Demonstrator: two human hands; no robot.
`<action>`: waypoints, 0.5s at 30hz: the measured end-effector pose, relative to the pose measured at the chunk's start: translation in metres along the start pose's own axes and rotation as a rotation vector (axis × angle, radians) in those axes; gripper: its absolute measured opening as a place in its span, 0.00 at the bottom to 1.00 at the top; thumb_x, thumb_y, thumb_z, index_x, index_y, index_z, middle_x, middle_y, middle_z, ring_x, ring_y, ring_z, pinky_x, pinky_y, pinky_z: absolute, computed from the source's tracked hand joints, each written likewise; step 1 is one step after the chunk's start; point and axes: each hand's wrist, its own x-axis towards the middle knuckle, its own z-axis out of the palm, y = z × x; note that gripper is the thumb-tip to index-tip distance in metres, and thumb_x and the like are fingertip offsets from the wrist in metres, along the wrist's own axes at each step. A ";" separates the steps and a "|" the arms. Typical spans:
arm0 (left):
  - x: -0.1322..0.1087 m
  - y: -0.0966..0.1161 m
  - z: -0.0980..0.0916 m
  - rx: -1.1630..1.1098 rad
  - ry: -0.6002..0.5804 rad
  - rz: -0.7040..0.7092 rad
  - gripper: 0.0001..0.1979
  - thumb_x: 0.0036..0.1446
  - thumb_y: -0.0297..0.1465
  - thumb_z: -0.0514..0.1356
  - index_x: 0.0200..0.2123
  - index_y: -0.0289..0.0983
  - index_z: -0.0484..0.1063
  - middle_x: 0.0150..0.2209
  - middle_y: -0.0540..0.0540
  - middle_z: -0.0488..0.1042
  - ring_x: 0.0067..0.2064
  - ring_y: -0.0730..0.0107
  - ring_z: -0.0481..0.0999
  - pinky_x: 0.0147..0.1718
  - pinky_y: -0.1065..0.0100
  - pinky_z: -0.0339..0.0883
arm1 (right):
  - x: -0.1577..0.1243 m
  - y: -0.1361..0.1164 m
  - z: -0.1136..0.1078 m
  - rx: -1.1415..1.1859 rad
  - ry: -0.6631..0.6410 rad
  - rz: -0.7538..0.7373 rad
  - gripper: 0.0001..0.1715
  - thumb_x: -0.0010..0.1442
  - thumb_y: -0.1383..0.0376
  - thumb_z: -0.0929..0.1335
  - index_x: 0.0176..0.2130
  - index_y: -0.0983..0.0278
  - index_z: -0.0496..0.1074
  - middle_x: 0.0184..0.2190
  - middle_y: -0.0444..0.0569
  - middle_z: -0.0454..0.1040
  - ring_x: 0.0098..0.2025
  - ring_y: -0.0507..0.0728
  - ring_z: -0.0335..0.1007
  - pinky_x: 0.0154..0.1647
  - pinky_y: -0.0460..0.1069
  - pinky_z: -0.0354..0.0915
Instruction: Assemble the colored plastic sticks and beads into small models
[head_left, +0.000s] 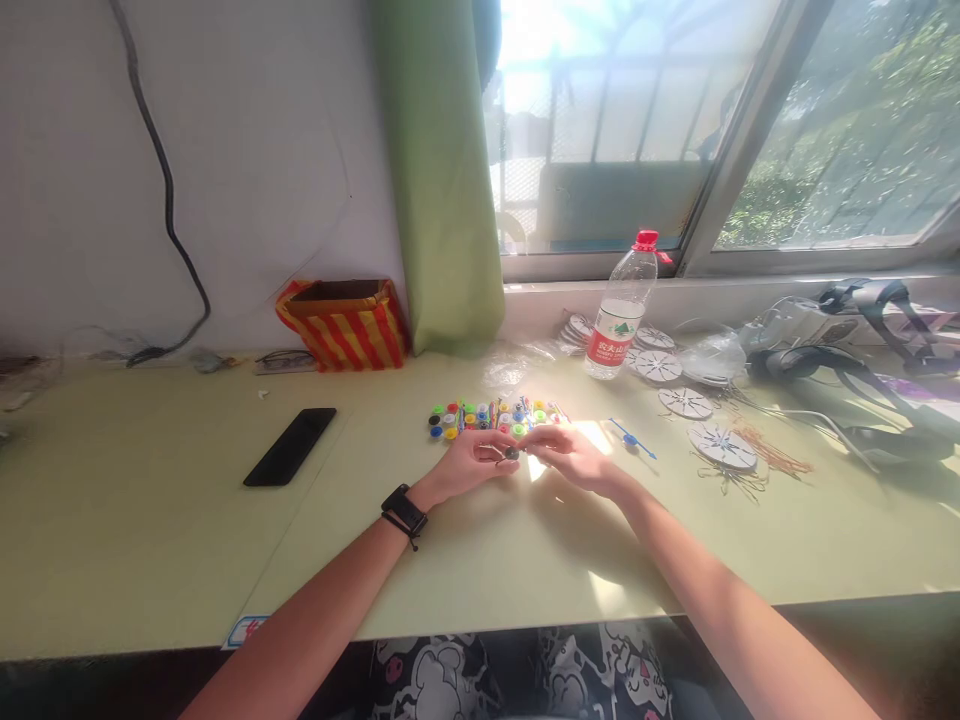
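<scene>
My left hand (466, 466) and my right hand (576, 460) meet over the table, fingertips almost touching. Between them is a small dark round piece (511, 453), pinched by my left fingers. My right thumb and fingertips are closed at its right side; whether they grip the same piece or a thin part of it is too small to tell. Just beyond my hands lie several small round coloured pieces (470, 410) in rows, partly covered by my fingers. To the right of my right hand is a blue stick with a round blue middle (631, 440).
A water bottle (619, 310) stands near the window, beside white slotted discs (721, 446) with threads. Cables and black straps (832, 365) crowd the right back. A black phone (291, 447) lies left, in front of a red-and-yellow striped box (345, 335). Crumpled clear plastic (510, 368) lies behind the pieces.
</scene>
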 end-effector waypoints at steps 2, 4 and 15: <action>0.000 0.001 0.000 -0.004 -0.007 -0.007 0.21 0.52 0.39 0.74 0.47 0.35 0.81 0.44 0.42 0.80 0.41 0.65 0.80 0.44 0.65 0.77 | 0.000 0.001 0.002 0.041 0.012 -0.003 0.12 0.62 0.55 0.70 0.41 0.56 0.81 0.43 0.48 0.80 0.44 0.60 0.75 0.47 0.55 0.72; 0.000 0.003 0.000 -0.005 -0.017 -0.012 0.22 0.52 0.39 0.74 0.47 0.35 0.80 0.43 0.41 0.80 0.42 0.64 0.80 0.44 0.65 0.77 | 0.001 0.002 0.003 0.083 0.024 -0.004 0.11 0.60 0.56 0.71 0.40 0.57 0.81 0.42 0.48 0.81 0.45 0.61 0.76 0.49 0.56 0.72; -0.002 0.005 0.002 -0.006 -0.004 0.000 0.22 0.53 0.38 0.73 0.50 0.35 0.81 0.44 0.41 0.81 0.43 0.63 0.81 0.44 0.65 0.77 | 0.003 0.000 0.007 0.189 0.014 0.075 0.10 0.55 0.57 0.75 0.39 0.55 0.78 0.35 0.47 0.80 0.39 0.61 0.76 0.43 0.56 0.71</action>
